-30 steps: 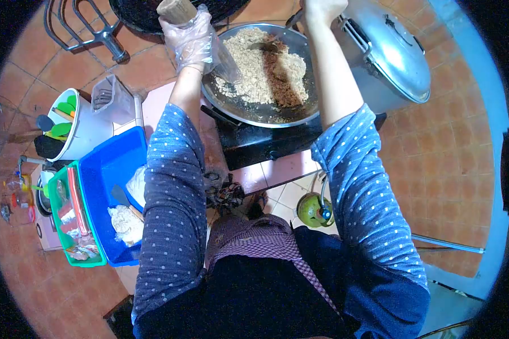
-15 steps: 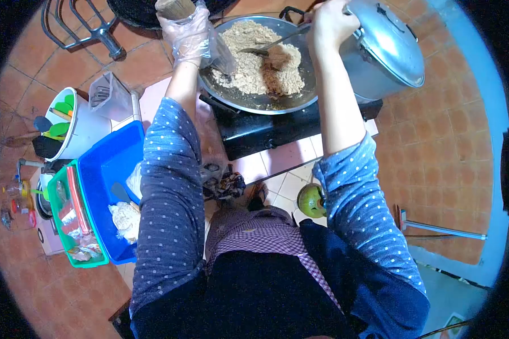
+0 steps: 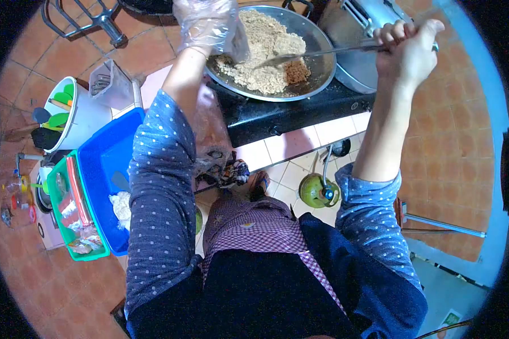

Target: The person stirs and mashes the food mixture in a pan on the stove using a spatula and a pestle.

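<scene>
A wide metal wok (image 3: 326, 62) sits on the black stove (image 3: 254, 121), filled with pale crumbly material (image 3: 266, 42) and a brown crumbly patch (image 3: 297, 72) at its right. My right hand (image 3: 407, 53) is closed round the handle of a long metal spatula (image 3: 345, 51), whose blade lies in the pale crumbs. At the wok's left rim is my left hand (image 3: 206, 22) in a clear plastic glove. Its fingers are cut off by the top edge of the view, so what it holds or touches is hidden.
Right of the wok stands a large metal pot (image 3: 353, 70). Leftward are a blue tray (image 3: 104, 164), a green tray (image 3: 104, 254), a white bucket (image 3: 93, 121) of utensils and a clear container (image 3: 113, 85). A green gas cylinder (image 3: 311, 192) is below the stove.
My right hand has swung right and down with the spatula. The brown patch looks smaller and further right. My left hand has shifted slightly right and up; the wooden piece it held is out of sight.
</scene>
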### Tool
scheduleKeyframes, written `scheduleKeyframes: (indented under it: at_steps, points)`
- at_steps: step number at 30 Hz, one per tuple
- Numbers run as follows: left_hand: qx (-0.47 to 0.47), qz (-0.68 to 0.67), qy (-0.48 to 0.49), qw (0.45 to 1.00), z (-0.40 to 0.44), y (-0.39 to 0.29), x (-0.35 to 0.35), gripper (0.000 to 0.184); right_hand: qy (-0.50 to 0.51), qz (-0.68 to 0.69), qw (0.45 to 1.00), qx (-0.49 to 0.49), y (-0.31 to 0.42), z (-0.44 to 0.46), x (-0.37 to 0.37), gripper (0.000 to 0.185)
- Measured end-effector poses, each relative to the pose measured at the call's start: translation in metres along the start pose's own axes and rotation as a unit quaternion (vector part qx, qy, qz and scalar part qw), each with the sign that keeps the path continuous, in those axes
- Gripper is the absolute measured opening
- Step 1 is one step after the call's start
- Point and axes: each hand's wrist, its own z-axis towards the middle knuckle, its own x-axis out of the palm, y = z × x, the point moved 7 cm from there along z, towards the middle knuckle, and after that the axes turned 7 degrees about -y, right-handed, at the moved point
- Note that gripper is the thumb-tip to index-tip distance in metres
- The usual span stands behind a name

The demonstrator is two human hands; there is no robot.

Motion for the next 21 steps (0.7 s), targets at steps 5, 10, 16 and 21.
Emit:
scheduleKeyframes:
  at_steps: [5, 10, 16, 21]
  points:
    - [0.076, 0.012, 0.021, 0.997, -0.016, 0.016, 0.026, 0.07, -0.005, 0.015, 0.999, -0.031, -0.052, -0.025, 0.018, 0.051]
    - [0.179, 0.144, 0.035, 0.973, -0.015, 0.034, 0.031, 0.074, -0.077, -0.065, 0.993, -0.06, -0.003, -0.023, 0.03, 0.058]
    - [0.115, 0.068, 0.013, 0.991, -0.002, 0.011, 0.024, 0.072, -0.037, -0.014, 0.999, -0.021, -0.04, -0.036, 0.058, 0.055]
    - [0.161, 0.084, -0.021, 0.983, 0.001, 0.0, 0.02, 0.069, -0.013, -0.026, 1.0, -0.005, -0.048, -0.015, 0.047, 0.051]
